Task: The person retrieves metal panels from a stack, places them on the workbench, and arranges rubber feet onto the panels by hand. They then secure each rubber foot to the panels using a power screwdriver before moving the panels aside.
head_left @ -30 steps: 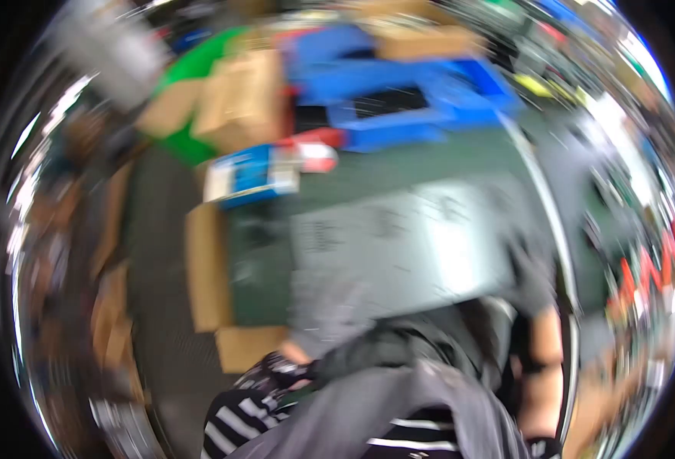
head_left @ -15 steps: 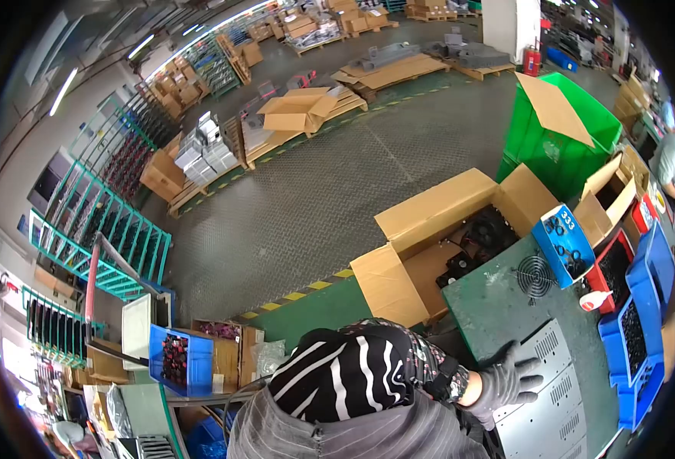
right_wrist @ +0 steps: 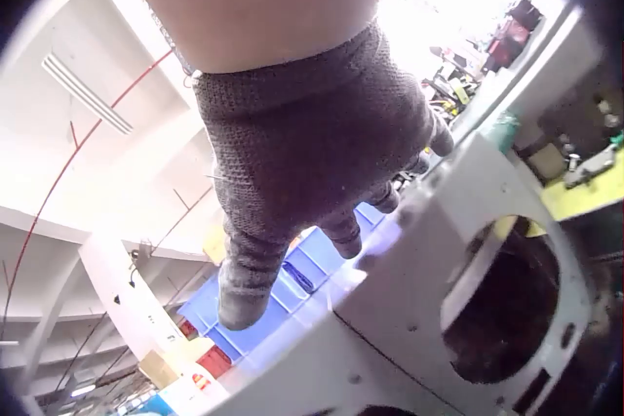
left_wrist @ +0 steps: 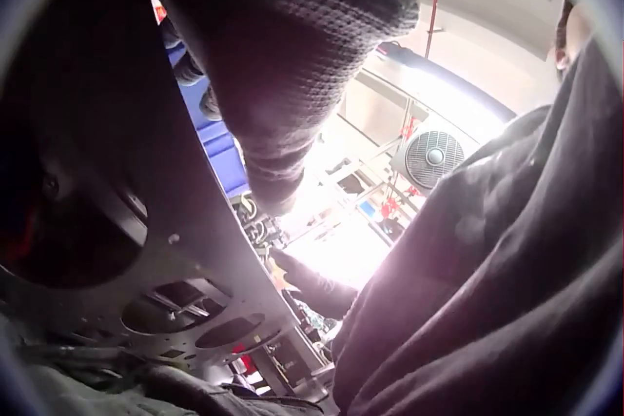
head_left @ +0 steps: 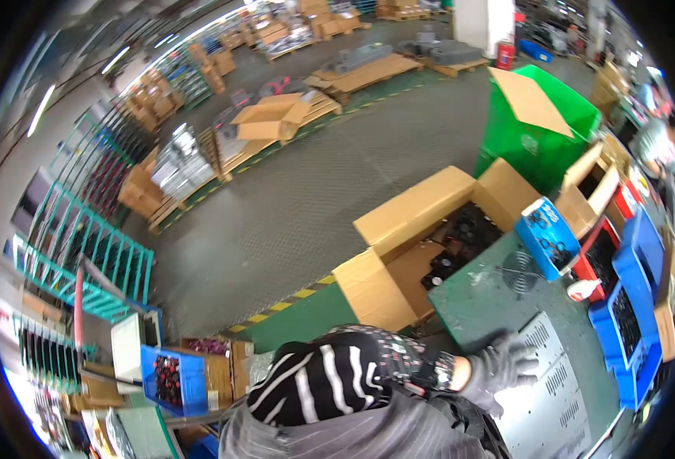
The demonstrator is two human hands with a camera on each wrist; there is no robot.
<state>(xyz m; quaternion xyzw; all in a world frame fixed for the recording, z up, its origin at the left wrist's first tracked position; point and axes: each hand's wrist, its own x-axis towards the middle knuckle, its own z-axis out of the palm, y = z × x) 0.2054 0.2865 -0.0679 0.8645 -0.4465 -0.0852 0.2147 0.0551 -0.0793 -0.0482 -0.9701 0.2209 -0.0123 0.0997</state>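
Observation:
A silvery sheet-metal case (head_left: 548, 390) with rows of vent slots lies on the green-topped table (head_left: 467, 294). My gloved left hand (head_left: 498, 371) rests on its near left part, fingers straight and spread. From the left wrist, this hand (left_wrist: 283, 84) reaches over the case's side (left_wrist: 210, 252), which has round cut-outs. My right hand (right_wrist: 307, 138), in a grey knit glove, shows only in the right wrist view. Its fingers are extended and apart over the top edge of the metal case (right_wrist: 395, 304), beside a large round opening.
A black wire fan guard (head_left: 519, 269) and a blue box of small black parts (head_left: 548, 239) sit at the table's far side. Blue bins (head_left: 643, 256) line the right. An open carton (head_left: 375, 287) with dark fans adjoins the table, near a green bin (head_left: 498, 141).
The head view has swung left from the table toward the floor and pallets, then shifted slightly. Both hands were on the case earlier; my right hand has left the head view. The left stays there.

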